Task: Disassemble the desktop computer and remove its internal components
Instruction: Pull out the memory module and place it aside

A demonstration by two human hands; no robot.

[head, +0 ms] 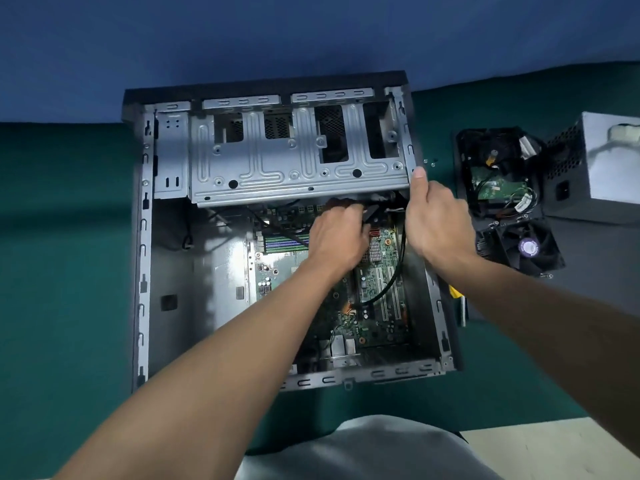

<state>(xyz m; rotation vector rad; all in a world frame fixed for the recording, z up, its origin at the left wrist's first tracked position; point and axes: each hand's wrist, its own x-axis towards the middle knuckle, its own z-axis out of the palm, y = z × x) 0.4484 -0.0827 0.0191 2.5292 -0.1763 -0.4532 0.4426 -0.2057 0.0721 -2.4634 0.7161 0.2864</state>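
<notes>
An open desktop case (142,258) lies on its side on the green table. A grey metal drive cage (291,161) spans its far half. The green motherboard (377,292) sits in the near right part, with memory sticks (284,242) to the left of my hands. My left hand (336,237) reaches under the cage's near edge, fingers closed on a black cable connector (372,214). My right hand (436,220) grips the case's right wall at the cage corner, thumb up. A black cable (391,285) loops over the board.
Removed parts lie right of the case: a hard drive in a black bracket (498,174), a black fan (523,247), a grey power supply (595,168). Small screws (431,162) lie near the case. A yellow-handled tool (457,299) rests by the right wall.
</notes>
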